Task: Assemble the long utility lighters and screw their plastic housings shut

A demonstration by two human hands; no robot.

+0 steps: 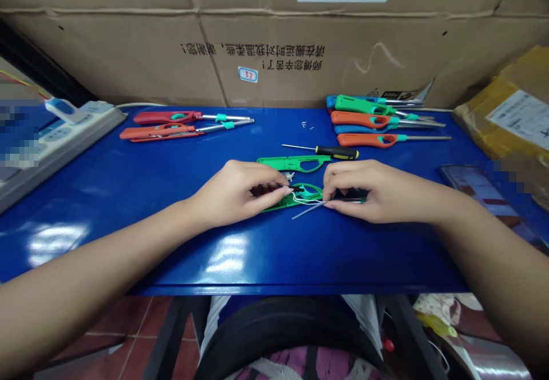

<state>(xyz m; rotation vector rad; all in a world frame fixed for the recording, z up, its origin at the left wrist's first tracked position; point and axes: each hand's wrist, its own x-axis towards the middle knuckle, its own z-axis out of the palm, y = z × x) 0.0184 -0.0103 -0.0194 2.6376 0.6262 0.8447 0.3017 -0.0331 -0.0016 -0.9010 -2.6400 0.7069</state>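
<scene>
My left hand (238,192) is closed in a pinch on a small black part at the open green lighter shell (300,197) lying on the blue table (128,197). My right hand (377,190) is closed around a thin metal tube (306,210) and white wires that lead into that shell. The other green shell half (295,163) lies just behind my hands. Beside it rests a black and yellow screwdriver (330,151).
Two red long-nosed lighters (171,126) lie at the back left, several green, orange and blue ones (373,120) at the back right. A white power strip (55,137) is at the left, a phone (472,183) at the right, cardboard boxes (274,37) behind.
</scene>
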